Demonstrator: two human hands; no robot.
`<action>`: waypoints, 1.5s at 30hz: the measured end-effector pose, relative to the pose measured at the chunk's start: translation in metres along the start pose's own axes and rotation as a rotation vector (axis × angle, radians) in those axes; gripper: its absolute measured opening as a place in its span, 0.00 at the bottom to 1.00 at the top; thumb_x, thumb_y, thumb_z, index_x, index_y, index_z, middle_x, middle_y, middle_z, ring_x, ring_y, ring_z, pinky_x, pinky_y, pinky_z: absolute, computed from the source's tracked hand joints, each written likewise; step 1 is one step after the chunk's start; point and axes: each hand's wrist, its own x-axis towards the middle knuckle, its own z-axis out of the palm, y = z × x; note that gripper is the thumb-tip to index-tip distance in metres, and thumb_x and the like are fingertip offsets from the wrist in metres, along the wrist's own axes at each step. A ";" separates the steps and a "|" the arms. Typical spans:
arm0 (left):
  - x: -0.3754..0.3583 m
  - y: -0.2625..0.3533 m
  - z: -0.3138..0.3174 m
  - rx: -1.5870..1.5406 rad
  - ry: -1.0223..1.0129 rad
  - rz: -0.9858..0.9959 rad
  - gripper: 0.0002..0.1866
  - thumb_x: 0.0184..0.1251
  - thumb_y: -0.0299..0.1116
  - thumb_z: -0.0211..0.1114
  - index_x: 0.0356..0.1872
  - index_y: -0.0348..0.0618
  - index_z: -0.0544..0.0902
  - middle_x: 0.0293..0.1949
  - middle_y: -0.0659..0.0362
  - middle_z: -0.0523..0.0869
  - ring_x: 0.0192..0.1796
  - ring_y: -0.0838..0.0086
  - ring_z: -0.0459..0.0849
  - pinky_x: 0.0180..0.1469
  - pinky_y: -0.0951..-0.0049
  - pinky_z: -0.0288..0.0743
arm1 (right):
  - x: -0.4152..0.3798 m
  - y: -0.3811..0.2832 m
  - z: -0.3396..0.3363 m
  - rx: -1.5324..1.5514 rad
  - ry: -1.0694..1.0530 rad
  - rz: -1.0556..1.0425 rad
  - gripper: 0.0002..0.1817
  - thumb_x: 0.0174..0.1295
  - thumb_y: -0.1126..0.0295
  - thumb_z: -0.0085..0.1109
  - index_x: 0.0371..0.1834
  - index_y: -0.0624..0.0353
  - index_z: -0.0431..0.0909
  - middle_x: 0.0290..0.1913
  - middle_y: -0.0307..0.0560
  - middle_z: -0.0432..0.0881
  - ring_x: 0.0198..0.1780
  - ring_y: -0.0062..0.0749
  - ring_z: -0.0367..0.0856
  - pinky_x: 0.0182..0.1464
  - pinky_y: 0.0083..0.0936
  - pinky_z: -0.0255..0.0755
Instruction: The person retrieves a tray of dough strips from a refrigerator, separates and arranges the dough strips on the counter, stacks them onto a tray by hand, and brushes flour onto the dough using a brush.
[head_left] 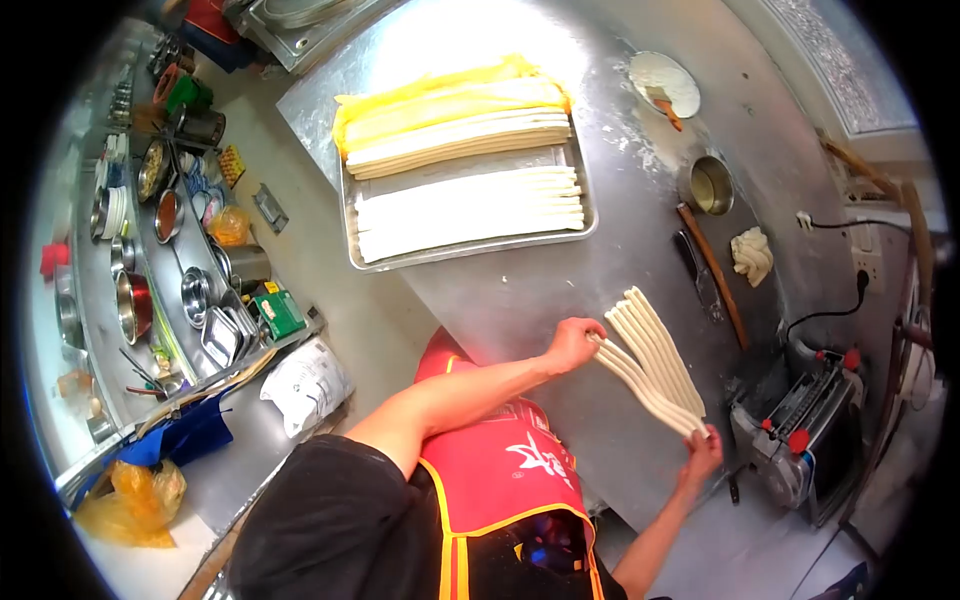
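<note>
My left hand (pixel 573 345) pinches one end of a few long, pale dough strips (pixel 645 392). At their other end, my right hand (pixel 703 453) has its fingers closed on the tips. The held strips sag slightly between the two hands. Right beside them, more dough strips (pixel 655 345) lie side by side on the metal table (pixel 520 310). Beyond my left hand, a metal tray (pixel 470 246) holds rows of similar strips, and a yellow plastic sheet (pixel 450 100) covers its far part.
On the table's right lie a wooden rolling pin (pixel 712 270), a dark-handled tool (pixel 697 272), a metal bowl (pixel 710 185), a dough lump (pixel 751 256) and a floury plate (pixel 668 85). A roller machine (pixel 805 435) stands at right. Shelves with bowls (pixel 134 305) line the left.
</note>
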 end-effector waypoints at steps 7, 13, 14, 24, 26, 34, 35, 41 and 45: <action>-0.020 0.030 -0.204 -0.135 0.253 0.000 0.12 0.57 0.26 0.68 0.42 0.38 0.88 0.39 0.57 0.89 0.44 0.75 0.85 0.47 0.72 0.79 | 0.001 -0.159 0.166 -0.049 -0.395 -0.132 0.17 0.60 0.81 0.63 0.53 0.66 0.81 0.46 0.45 0.83 0.43 0.27 0.84 0.43 0.23 0.82; 0.013 -0.003 -0.387 -0.205 0.713 0.105 0.12 0.60 0.21 0.68 0.47 0.35 0.87 0.34 0.61 0.87 0.32 0.83 0.84 0.36 0.79 0.81 | -0.018 -0.191 0.430 0.091 -0.709 -0.241 0.17 0.62 0.82 0.65 0.55 0.69 0.79 0.44 0.47 0.83 0.42 0.29 0.85 0.44 0.25 0.84; 0.020 -0.009 -0.408 -0.192 0.757 0.113 0.12 0.60 0.20 0.68 0.46 0.34 0.87 0.35 0.61 0.87 0.33 0.82 0.84 0.36 0.79 0.82 | -0.018 -0.192 0.464 0.120 -0.748 -0.244 0.17 0.61 0.82 0.65 0.55 0.69 0.79 0.43 0.47 0.84 0.41 0.29 0.85 0.44 0.25 0.84; 0.051 -0.010 -0.441 0.300 0.792 0.181 0.10 0.60 0.22 0.68 0.43 0.38 0.87 0.37 0.59 0.87 0.36 0.78 0.84 0.40 0.73 0.80 | 0.002 -0.201 0.554 -0.100 -0.761 -0.312 0.15 0.59 0.81 0.66 0.51 0.67 0.82 0.39 0.42 0.86 0.35 0.21 0.84 0.40 0.19 0.83; 0.057 -0.010 -0.436 0.334 0.792 0.192 0.10 0.61 0.21 0.66 0.43 0.39 0.86 0.39 0.53 0.86 0.39 0.66 0.86 0.42 0.68 0.80 | 0.003 -0.199 0.557 -0.109 -0.675 -0.360 0.16 0.54 0.77 0.65 0.48 0.64 0.85 0.33 0.37 0.85 0.32 0.18 0.80 0.35 0.18 0.77; 0.059 0.014 -0.434 0.833 0.608 0.104 0.15 0.63 0.24 0.63 0.52 0.40 0.82 0.49 0.52 0.83 0.48 0.52 0.84 0.51 0.57 0.79 | -0.022 -0.188 0.565 -0.657 -0.405 -1.065 0.15 0.60 0.75 0.61 0.51 0.59 0.82 0.46 0.51 0.86 0.50 0.52 0.83 0.57 0.41 0.77; 0.056 0.019 -0.433 0.895 0.641 0.173 0.14 0.63 0.24 0.63 0.51 0.39 0.82 0.49 0.52 0.82 0.50 0.52 0.83 0.52 0.57 0.79 | -0.034 -0.194 0.561 -0.697 -0.299 -1.107 0.15 0.60 0.74 0.62 0.51 0.58 0.82 0.48 0.50 0.85 0.53 0.50 0.81 0.57 0.41 0.77; 0.048 -0.006 -0.442 0.987 0.521 0.284 0.13 0.65 0.21 0.60 0.50 0.37 0.81 0.51 0.50 0.82 0.55 0.51 0.80 0.55 0.58 0.79 | -0.050 -0.175 0.556 -0.705 -0.317 -1.215 0.19 0.58 0.72 0.65 0.54 0.57 0.80 0.52 0.48 0.81 0.59 0.46 0.76 0.59 0.42 0.73; 0.054 -0.004 -0.439 1.061 0.505 0.314 0.14 0.63 0.20 0.60 0.51 0.35 0.79 0.51 0.48 0.81 0.54 0.51 0.80 0.55 0.57 0.79 | -0.041 -0.155 0.565 -0.777 -0.288 -1.238 0.22 0.57 0.70 0.67 0.56 0.61 0.78 0.58 0.53 0.77 0.63 0.49 0.73 0.62 0.44 0.70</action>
